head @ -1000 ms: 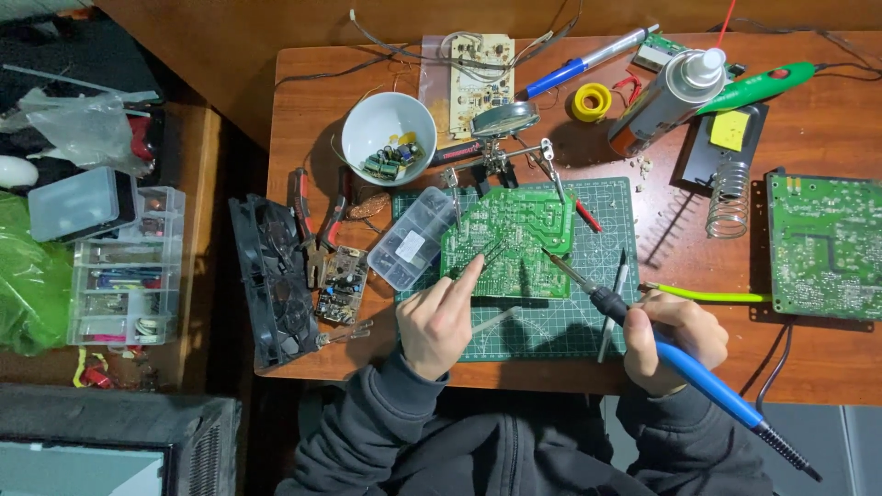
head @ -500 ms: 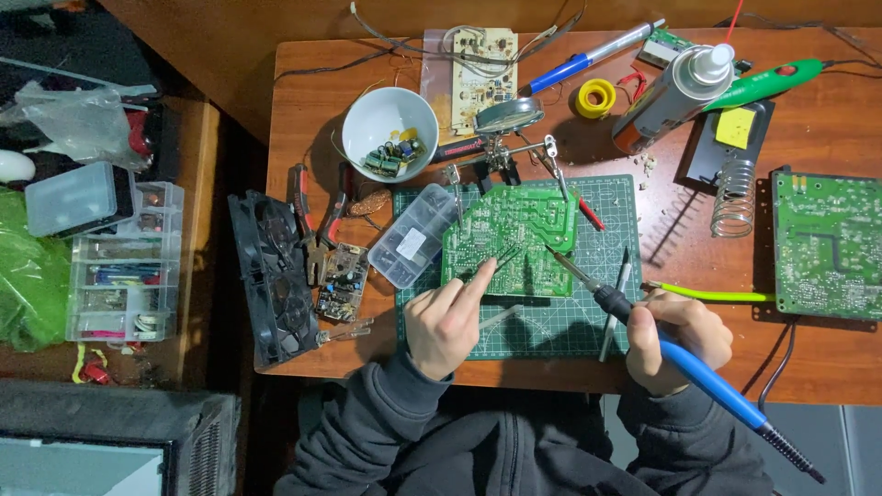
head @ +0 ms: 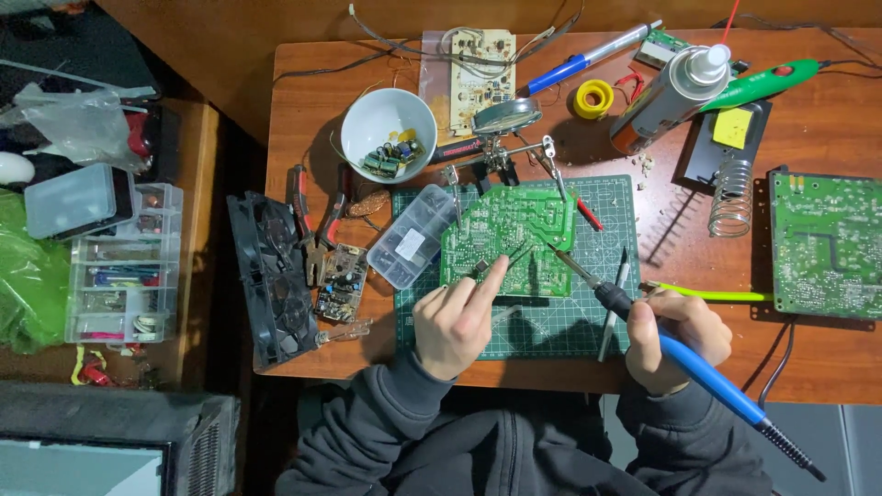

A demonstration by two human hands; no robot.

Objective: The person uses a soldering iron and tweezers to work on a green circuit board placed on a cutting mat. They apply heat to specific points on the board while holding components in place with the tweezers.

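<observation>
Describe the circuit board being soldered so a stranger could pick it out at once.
Start at the dark green cutting mat on the wooden table. The green circuit board sits above its upper middle, clipped in a helping-hands stand, under the blue soldering iron. Unlike the green board at right, it is raised, not flat.

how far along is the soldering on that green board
Set up: the green circuit board is clamped over the cutting mat. In hand: the right hand aims the soldering iron at it; the left hand touches it. How many joints remain is too small to tell.
</observation>
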